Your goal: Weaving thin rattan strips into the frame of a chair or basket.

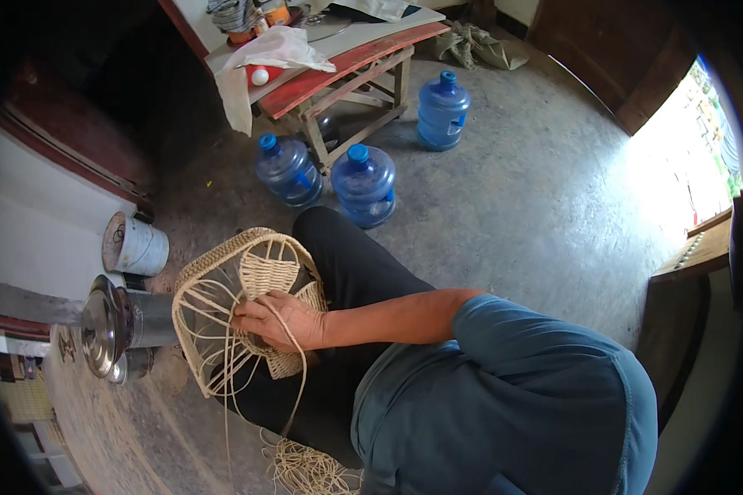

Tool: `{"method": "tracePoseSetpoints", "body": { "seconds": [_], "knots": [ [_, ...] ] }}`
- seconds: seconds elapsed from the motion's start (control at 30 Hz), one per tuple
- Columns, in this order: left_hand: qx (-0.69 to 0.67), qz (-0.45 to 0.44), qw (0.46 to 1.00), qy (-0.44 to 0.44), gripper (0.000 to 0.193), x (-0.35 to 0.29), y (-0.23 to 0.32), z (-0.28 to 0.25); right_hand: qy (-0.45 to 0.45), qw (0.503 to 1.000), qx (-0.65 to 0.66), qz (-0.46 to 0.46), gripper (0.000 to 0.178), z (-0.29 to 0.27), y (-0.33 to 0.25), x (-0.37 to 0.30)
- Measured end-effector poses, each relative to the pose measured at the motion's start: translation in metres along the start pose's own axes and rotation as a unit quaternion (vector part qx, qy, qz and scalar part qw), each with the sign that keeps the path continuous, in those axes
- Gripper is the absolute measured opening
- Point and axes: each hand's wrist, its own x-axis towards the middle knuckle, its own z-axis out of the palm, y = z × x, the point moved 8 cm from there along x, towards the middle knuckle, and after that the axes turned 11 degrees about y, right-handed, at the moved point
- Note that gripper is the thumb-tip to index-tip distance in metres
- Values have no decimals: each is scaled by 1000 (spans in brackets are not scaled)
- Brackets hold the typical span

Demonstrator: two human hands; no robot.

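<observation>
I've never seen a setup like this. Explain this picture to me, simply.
There is no machine here: a person works with bare hands. The one picture comes from a wide fisheye camera worn on the person's head, looking down, so straight edges bend near the rim.

The right hand reaches into what looks like a part-woven basket on the lap. Its fingers are bent among the strands; exactly what they grip is hard to tell, and a loose strand loops over it. The left hand cannot be made out.

Below lies a heap of cord. On the floor stand three blue water jugs and a pale bucket; a cloudy plastic bag lies on the table.
</observation>
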Motion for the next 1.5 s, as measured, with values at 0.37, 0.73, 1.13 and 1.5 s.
{"method": "tracePoseSetpoints", "body": {
  "seconds": [0.37, 0.73, 1.13, 1.5],
  "knots": [
    [-163, 99, 982, 1, 25, -56, 322, -48, -56, 997, 13, 43, 59, -2, 3, 15],
    [-207, 126, 969, 39, 6, -51, 441, -12, 4, 998, 45, 43, 49, -14, -15, 17],
    [180, -99, 965, 166, 16, -115, 43, -115, 30, 998, 28, -37, 20, 4, -14, 41],
    [227, -284, 919, -151, 25, -344, -211, -143, -50, 999, 21, -2, 19, 15, -11, 58]
  ]
}}
